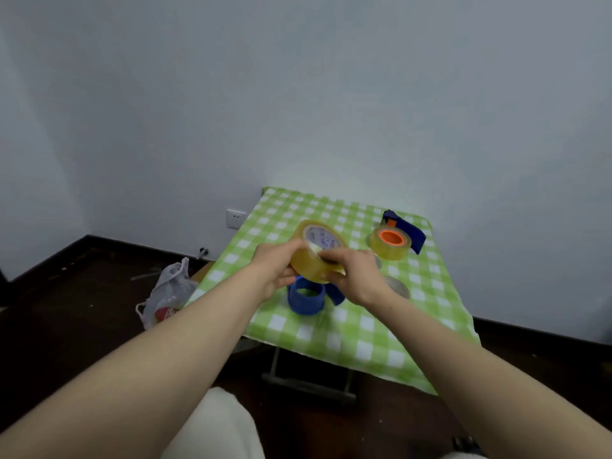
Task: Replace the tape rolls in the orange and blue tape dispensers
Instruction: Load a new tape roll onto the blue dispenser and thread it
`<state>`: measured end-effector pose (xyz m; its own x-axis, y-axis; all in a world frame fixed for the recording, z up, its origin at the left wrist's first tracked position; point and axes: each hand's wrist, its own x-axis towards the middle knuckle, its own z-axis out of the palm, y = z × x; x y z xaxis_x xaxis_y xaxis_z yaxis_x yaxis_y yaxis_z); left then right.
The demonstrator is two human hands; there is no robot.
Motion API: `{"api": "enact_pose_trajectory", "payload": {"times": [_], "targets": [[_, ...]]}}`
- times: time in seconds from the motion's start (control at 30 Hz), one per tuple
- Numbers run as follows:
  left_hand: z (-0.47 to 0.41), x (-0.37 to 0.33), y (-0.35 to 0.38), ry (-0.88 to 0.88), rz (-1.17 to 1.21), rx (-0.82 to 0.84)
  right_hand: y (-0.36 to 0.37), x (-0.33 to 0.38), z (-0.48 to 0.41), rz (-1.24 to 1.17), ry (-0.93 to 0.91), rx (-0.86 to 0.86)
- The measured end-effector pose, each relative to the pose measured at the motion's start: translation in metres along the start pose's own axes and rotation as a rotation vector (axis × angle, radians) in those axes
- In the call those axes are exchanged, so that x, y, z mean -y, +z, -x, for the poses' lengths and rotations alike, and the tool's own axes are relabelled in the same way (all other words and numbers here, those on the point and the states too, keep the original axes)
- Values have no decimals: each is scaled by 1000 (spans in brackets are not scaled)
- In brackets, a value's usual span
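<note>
Cloth in green and white checks covers the small folding table [364,352] we are working at, and on the dark floor to its left slumps a plastic bag [172,289]. Above the near middle of the table, both our hands hold one fresh tape roll [309,268], yellowish and clear, tilted with its open face toward the wall. The left hand [275,270] has its fingers curled round the roll's left rim, while the right hand [357,276] pinches the right edge, thumb on top near the core. Directly beneath the roll, on the cloth, lies the blue dispenser [306,296], its hub bare. Well apart, at the far right, the orange dispenser [392,240] already carries a roll on its orange hub, so we judge that half done and the blue one to be the step in hand. Next, we think, the roll must be turned flat, its core lined up over the blue hub, and pressed down squarely; whether the loose end is already lifted we cannot tell. A round label [321,239] inside the core bears blue print, too blurred to read, and the red patch with white lettering in the bag is equally illegible.
</note>
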<state>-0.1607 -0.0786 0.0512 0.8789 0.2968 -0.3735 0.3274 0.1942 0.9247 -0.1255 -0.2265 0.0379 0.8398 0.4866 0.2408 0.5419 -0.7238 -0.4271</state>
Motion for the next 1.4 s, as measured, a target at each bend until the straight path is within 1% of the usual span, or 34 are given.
{"api": "enact_pose_trajectory", "payload": {"times": [0.1, 0.2, 0.3, 0.37, 0.57, 0.73, 0.83, 0.9, 0.97, 1.1, 1.23, 1.27, 1.33, 1.4], "targets": [[2, 20, -10, -92, -12, -19, 17, 8, 12, 175, -90, 44], [-3, 37, -16, -131, -14, -48, 36, 8, 18, 349, -128, 110], [-8, 49, -18, -150, -37, -72, 52, 5, 20, 440, -144, 134], [-11, 53, -18, -161, -45, -86, 59, 0, 19, 454, -124, 137], [-23, 60, -12, -165, -41, -84, 73, -9, 13, 404, -49, 149], [-37, 69, -7, -167, -62, -90, 79, -9, 11, 371, 34, 124], [-44, 72, -4, -163, -55, -88, 82, -9, 9, 190, 153, 123], [-47, 74, -3, -166, -61, -101, 81, -8, 11, 119, 186, 141], [-48, 77, -2, -172, -75, -108, 83, -10, 13, 140, 174, 176], [-53, 82, -1, -189, -77, -116, 92, -19, 12, 100, 185, 144], [-56, 84, -1, -188, -98, -120, 88, -26, 10, 298, 45, 226], [-57, 83, -1, -178, -108, -121, 84, -25, 10, 303, 17, 203], [-60, 82, -1, -152, -150, -129, 76, -26, 7, 229, 3, 83], [-63, 81, -2, -129, -213, -154, 69, -29, -5, 101, 84, -58]]}}
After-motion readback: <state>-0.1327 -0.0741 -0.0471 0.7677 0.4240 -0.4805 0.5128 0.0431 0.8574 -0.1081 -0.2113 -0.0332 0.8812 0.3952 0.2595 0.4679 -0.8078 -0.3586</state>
